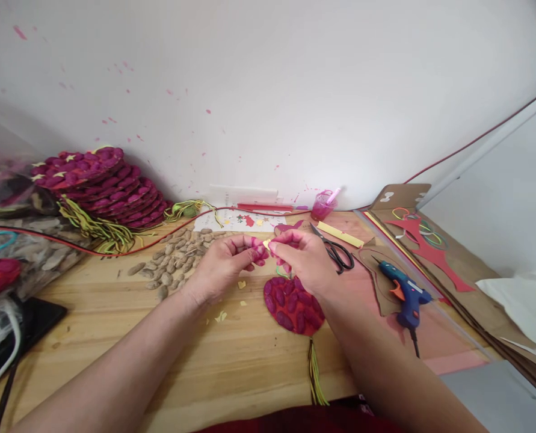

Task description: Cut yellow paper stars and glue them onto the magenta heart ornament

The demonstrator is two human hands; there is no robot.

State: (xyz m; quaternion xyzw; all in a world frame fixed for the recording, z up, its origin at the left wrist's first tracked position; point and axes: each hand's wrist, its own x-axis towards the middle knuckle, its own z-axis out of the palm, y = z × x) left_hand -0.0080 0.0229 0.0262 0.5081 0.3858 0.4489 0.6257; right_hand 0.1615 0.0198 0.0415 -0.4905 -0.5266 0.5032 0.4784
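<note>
My left hand [227, 263] and my right hand [302, 257] meet above the table, both pinching a small yellow paper piece [266, 244] between stained fingertips. Its exact shape is too small to make out. Below my right hand lies a red disc [290, 307] covered with purple-painted peanuts, partly hidden by that wrist. A yellow-green tassel [313, 373] hangs from its lower edge toward the table's front. Several yellow paper scraps [221, 316] are scattered under my left hand. Just right of my right hand rest black-handled scissors [335, 249] and a yellow paper strip [340, 234].
Unpainted peanuts [177, 258] spread left of my hands. Behind them leans a stack of purple discs [109, 186] with tassels. A blue glue gun [405, 294] lies at right, near cardboard [457, 300]. A pink cup [324, 205] stands by the wall; a red cord [159, 239] crosses the table.
</note>
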